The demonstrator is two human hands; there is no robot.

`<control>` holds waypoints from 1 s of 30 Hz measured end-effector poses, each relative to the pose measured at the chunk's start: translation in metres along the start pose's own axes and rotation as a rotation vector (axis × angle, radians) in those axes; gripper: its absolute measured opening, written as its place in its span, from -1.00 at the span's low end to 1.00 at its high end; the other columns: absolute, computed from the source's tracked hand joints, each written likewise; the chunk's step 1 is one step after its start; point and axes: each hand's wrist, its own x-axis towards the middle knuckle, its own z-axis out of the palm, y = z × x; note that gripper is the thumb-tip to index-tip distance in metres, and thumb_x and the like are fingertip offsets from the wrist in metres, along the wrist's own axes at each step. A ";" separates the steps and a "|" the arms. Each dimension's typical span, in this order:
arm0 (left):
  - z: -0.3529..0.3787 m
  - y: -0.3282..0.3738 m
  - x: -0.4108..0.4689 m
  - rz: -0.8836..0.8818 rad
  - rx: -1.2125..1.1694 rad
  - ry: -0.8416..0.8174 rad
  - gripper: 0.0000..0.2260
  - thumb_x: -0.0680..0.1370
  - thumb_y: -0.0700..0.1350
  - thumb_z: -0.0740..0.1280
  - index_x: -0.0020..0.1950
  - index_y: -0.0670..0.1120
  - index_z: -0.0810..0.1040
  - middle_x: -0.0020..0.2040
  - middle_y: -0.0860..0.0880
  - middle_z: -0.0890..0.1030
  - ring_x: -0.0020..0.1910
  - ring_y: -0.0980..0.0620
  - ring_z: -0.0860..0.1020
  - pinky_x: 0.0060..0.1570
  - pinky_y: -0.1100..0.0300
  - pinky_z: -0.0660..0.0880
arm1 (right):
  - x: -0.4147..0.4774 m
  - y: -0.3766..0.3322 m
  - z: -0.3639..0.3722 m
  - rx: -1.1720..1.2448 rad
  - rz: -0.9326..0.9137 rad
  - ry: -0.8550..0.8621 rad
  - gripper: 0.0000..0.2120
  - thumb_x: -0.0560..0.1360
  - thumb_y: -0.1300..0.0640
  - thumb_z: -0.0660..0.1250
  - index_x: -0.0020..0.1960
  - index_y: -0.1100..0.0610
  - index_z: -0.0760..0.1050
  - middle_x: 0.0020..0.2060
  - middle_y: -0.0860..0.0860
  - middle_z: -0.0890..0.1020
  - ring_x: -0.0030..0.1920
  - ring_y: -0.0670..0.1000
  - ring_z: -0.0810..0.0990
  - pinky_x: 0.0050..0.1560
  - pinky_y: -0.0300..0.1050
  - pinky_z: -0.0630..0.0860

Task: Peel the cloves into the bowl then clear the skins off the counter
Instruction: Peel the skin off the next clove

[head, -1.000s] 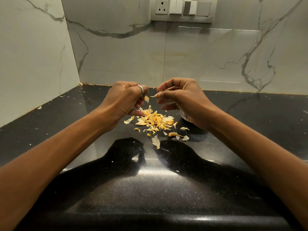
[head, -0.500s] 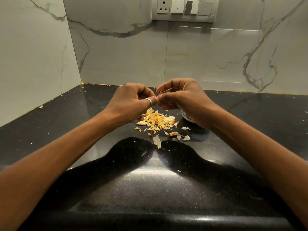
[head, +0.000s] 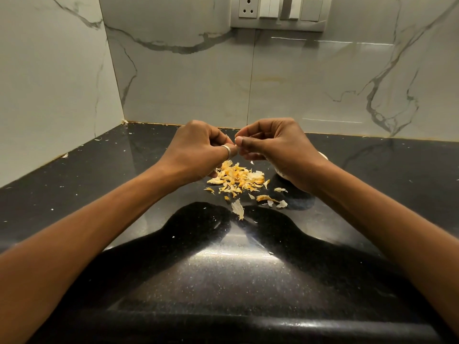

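Both hands meet above a heap of yellow-white garlic skins point(head: 237, 178) on the black counter point(head: 223, 269). My left hand point(head: 198, 147), with a ring on one finger, has its fingers curled and touches the fingertips of my right hand point(head: 275, 147). Between the fingertips both hands pinch a garlic clove point(head: 236, 144), almost wholly hidden. Behind my right wrist only a pale edge of the bowl point(head: 323, 156) shows.
Loose skins point(head: 238, 209) lie scattered nearer to me than the heap. Small flakes dot the counter at the left point(head: 65, 155). Marble walls close the back and left side; a socket and switch panel point(head: 278, 12) sits high on the back wall.
The hands, a little apart one second ago, have come together so that their fingertips touch. The heap of skins has not moved.
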 end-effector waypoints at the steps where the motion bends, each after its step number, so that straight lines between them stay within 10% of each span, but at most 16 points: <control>1: 0.000 0.000 0.000 -0.001 0.004 0.002 -0.92 0.55 -0.16 0.44 -0.06 -0.17 0.68 -0.23 -0.13 0.67 -0.36 -0.01 0.65 -0.43 0.22 0.58 | 0.000 0.000 0.000 0.005 0.004 0.009 -0.89 0.50 0.26 0.43 0.03 0.24 0.62 -0.15 0.15 0.70 -0.18 0.00 0.70 -0.16 -0.24 0.61; 30: -0.007 0.011 -0.002 -0.243 -0.308 -0.116 -0.85 0.63 -0.20 0.31 -0.10 -0.20 0.61 -0.28 -0.07 0.58 -0.42 0.18 0.53 -0.44 0.25 0.55 | 0.001 -0.004 -0.001 0.324 0.179 -0.014 -0.98 0.49 0.34 0.41 -0.11 0.27 0.61 -0.25 0.14 0.69 -0.27 0.00 0.66 -0.15 -0.21 0.66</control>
